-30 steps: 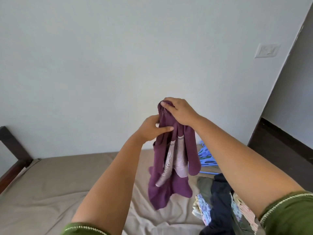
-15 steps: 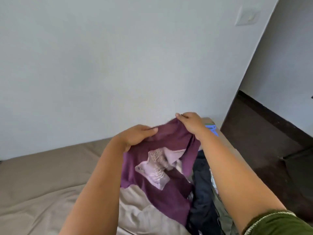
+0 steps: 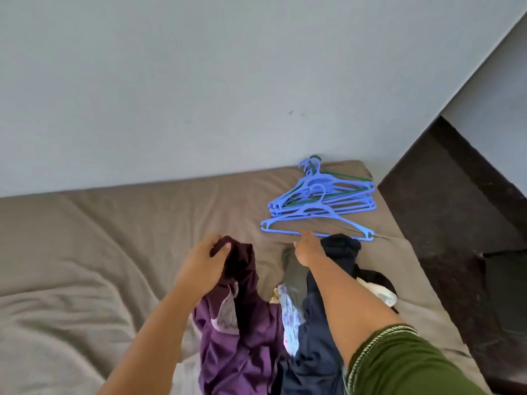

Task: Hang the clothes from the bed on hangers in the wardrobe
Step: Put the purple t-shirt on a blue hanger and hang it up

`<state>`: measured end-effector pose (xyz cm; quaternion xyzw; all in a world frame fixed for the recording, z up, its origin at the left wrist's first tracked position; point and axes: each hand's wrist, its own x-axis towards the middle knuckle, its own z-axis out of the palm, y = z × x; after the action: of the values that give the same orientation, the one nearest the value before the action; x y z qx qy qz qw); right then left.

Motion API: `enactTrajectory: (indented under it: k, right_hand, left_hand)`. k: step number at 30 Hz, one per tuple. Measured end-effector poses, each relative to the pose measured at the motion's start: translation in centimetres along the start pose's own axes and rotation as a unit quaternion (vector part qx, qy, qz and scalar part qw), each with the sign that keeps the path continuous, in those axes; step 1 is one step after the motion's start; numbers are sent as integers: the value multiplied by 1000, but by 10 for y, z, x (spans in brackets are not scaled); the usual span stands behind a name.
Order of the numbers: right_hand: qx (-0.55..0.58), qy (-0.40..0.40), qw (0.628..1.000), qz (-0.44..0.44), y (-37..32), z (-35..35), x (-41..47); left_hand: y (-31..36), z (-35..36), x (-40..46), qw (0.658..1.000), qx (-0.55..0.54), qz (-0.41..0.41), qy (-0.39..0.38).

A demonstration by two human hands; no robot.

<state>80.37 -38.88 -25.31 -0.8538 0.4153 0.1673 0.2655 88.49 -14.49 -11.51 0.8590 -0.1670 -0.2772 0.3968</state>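
Observation:
My left hand [image 3: 202, 266] grips the bunched top of a purple garment [image 3: 236, 346] with a pale print, which droops onto the bed [image 3: 114, 238]. My right hand [image 3: 306, 249] reaches forward over a pile of clothes and lies on the bottom bar of the nearest blue hanger [image 3: 322, 215]. Its fingertips are hidden behind the hand. Behind that hanger lies a stack of several blue and green hangers [image 3: 328, 192] at the bed's far right corner. The wardrobe is out of view.
The clothes pile under my right arm holds a dark navy garment [image 3: 313, 352], a grey one [image 3: 295, 275], a floral cloth [image 3: 289, 312] and a black-and-white piece [image 3: 379, 286]. A pale wall backs the bed. Dark floor [image 3: 442, 209] lies to the right.
Both hands have come down from chest height to the bed. My right hand let go of the purple garment and moved to the nearest hanger; my left hand still holds the garment.

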Motion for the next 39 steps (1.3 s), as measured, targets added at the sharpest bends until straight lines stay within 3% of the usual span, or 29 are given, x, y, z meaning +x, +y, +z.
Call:
enactTrajectory:
  k: [3, 8, 15, 21, 25, 27, 29, 32, 35, 37, 39]
  right_hand:
    - [-25, 1, 1000, -1, 12, 25, 56]
    - [-129, 9, 990, -49, 25, 64, 113]
    - [-243, 50, 961, -121, 20, 77, 118]
    - [-59, 228, 933, -272, -23, 16, 56]
    - [53, 288, 892, -343, -67, -1, -24]
    - [72, 300, 867, -392, -92, -14, -93]
    - [64, 291, 861, -412, -110, -18, -143]
    - [103, 254, 873, -403, -125, -34, -190]
    - [227, 271, 868, -348, -111, -70, -223]
    - [301, 279, 878, -245, -85, -94, -219]
    - [342, 212, 893, -201, -75, -119, -242]
  left_hand:
    - [-20, 8, 20, 1000, 3, 0, 24]
    - [-48, 19, 38, 993, 97, 21, 64]
    - [-75, 35, 48, 997, 41, -19, 61]
    - [-46, 26, 29, 973, -203, -110, 20]
    - [-9, 14, 8, 955, -290, -68, -4]
    - [25, -7, -15, 952, -299, -45, 37]
    - [45, -20, -28, 956, -255, -50, 133]
    - [66, -51, -53, 979, -107, -12, 172]
    - [82, -88, -90, 989, -12, 61, 131]
    - [99, -107, -104, 988, -20, 120, 95]
    - [123, -137, -139, 982, -42, 171, 70]
